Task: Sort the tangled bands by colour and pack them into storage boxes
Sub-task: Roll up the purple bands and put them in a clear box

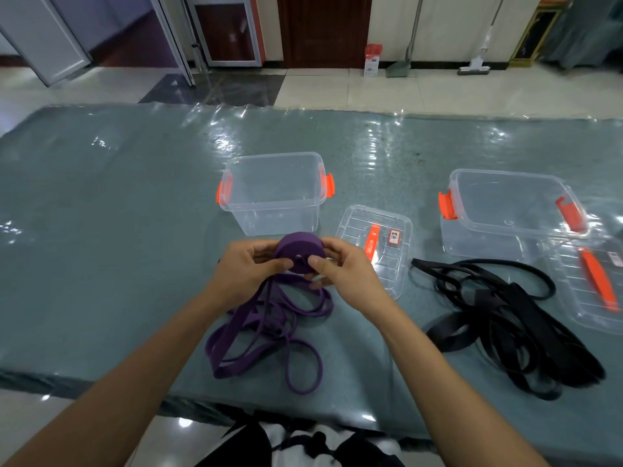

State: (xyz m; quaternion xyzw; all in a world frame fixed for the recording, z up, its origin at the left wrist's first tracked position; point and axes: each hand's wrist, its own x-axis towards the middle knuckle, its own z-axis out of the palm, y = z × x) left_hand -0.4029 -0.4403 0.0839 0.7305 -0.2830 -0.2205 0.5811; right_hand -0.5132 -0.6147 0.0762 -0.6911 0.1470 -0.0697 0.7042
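both hands, left and right, have a tight grip on the purple roll, loose purple bands trailing onto the table below

Bare forearms, no sleeves; white top with dark cord at waist.

We see a grey-green table cover under glossy film. At twelve o'clock stands a dark wooden door; toward one o'clock, a dustpan and mop.
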